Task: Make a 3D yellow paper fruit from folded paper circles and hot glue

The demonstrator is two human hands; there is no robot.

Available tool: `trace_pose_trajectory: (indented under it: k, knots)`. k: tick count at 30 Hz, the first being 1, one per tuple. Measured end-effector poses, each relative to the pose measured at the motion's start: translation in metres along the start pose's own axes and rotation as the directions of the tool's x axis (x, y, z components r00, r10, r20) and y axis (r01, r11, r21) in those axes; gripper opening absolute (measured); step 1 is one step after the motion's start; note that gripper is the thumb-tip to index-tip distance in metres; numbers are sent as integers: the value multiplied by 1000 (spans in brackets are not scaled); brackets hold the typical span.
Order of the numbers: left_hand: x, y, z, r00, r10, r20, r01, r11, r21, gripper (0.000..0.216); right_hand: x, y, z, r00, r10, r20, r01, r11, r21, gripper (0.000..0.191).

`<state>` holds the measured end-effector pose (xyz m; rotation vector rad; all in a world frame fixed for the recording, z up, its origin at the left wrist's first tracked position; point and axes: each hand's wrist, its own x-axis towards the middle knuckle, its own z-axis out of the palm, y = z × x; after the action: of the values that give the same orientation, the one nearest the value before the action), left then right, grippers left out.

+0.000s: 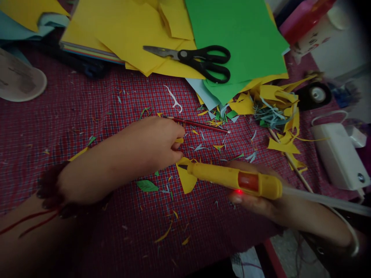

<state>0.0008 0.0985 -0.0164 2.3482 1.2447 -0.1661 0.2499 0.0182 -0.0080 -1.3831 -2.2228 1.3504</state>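
My right hand is wrapped round a yellow glue gun with a red lit window, its nozzle pointing left at a small yellow paper piece. My left hand is closed, its fingers pinching the top of that yellow piece on the red checked cloth. A red pencil lies just beyond my left hand. A clear glue stick juts from the gun's back toward the right.
Black scissors lie on yellow and green paper sheets at the back. Paper scraps pile at right, beside a tape roll and a white box. A round plate sits far left.
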Motion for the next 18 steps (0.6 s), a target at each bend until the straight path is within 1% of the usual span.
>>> trace_pose_trajectory:
  k: [5, 8, 12, 15, 18]
  knots:
    - [-1, 0, 0, 999, 20, -28, -20, 1000, -4, 22, -2, -2, -2, 999, -6, 38, 6, 1000, -5, 26]
    - [-1, 2, -2, 1000, 26, -11, -26, 999, -39, 22, -5, -2, -2, 999, -14, 50, 14, 1000, 0, 29]
    - [-2, 2, -3, 1000, -11, 8, 11, 998, -61, 17, -3, -1, -2, 999, -43, 26, 43, 999, -8, 28]
    - [-3, 2, -2, 1000, -8, -1, 8, 998, -60, 17, 1, 2, -1, 998, -65, 13, 65, 997, -36, 24]
    - [-3, 2, -2, 1000, -3, -4, 3, 999, -38, 18, 2, 3, -1, 997, -77, 14, 78, 995, -60, 26]
